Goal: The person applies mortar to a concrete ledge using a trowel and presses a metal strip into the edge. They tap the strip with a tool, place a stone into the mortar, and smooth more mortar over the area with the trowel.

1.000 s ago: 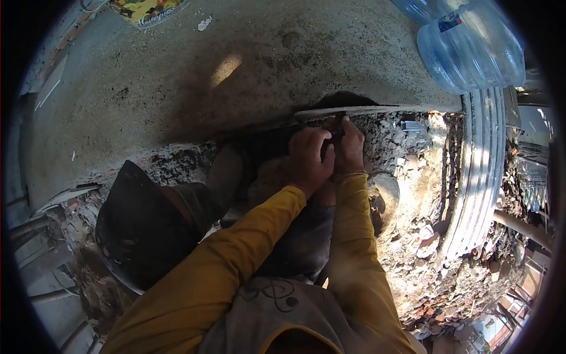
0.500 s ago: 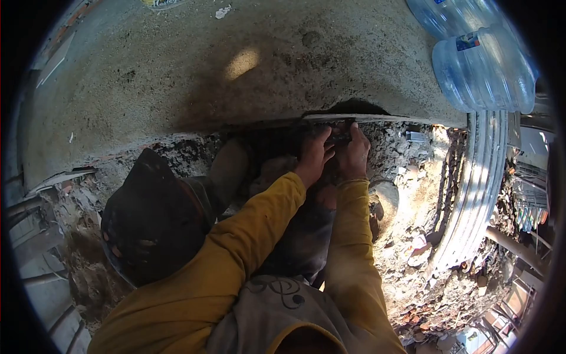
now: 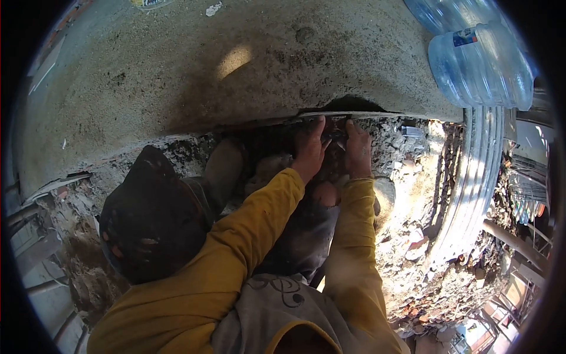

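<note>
Both of my hands are close together under the front edge of a concrete slab. My left hand has its fingers curled, one digit pointing up toward the slab's rim. Beside it, my right hand is curled the same way, its fingertips just below the rim. Between them shows something dark, too shaded to name, and both hands seem closed around it. Above the hands, a dark gap opens at the slab's edge. My bent knee is right below the hands.
Large clear blue water bottles lie at the slab's right end. Ridged pale sheets curve down on the right. Rubble covers the sunlit ground. A dark, pointed object is beside my left arm.
The hands have shifted slightly, the right one lower against the slab's rim and its fingers less spread. The view has tilted a little, so the slab sits slightly higher.
</note>
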